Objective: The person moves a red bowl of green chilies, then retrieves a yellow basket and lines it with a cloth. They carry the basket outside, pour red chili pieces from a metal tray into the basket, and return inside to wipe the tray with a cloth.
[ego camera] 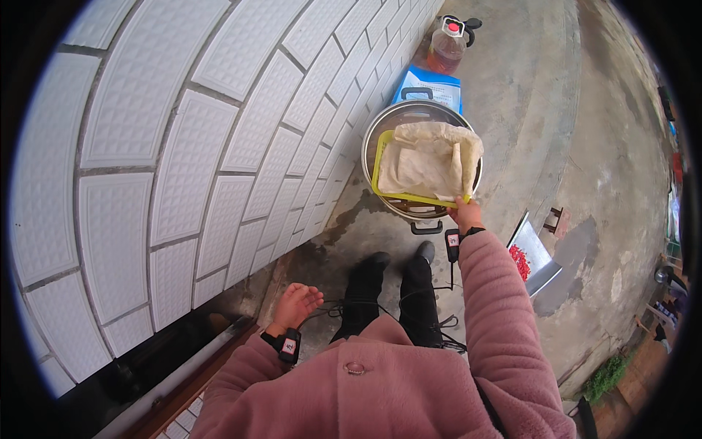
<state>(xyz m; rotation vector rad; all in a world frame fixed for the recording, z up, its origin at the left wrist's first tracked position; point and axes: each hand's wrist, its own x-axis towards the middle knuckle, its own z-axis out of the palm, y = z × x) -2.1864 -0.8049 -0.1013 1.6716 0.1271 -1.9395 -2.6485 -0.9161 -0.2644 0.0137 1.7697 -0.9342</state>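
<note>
My right hand (466, 214) grips the near right corner of a yellow-green plastic basket (411, 196). A cream cloth (428, 164) lies folded in the basket and hangs over its far and right edges. Basket and cloth are over a large round metal pot (368, 137) with a glass-like lid and black handles; whether the basket rests on it I cannot tell. My left hand (298, 303) is low at the left, away from the basket, fingers loosely curled, holding nothing that I can see.
Behind the pot are a blue and white package (433, 82) and a plastic jug (445, 52) with reddish liquid. A white-tiled wall (208, 137) runs along the left. On the concrete floor at right lie a metal dustpan-like tray (540, 258) with red bits and a brick piece (561, 222). Cords hang by my legs.
</note>
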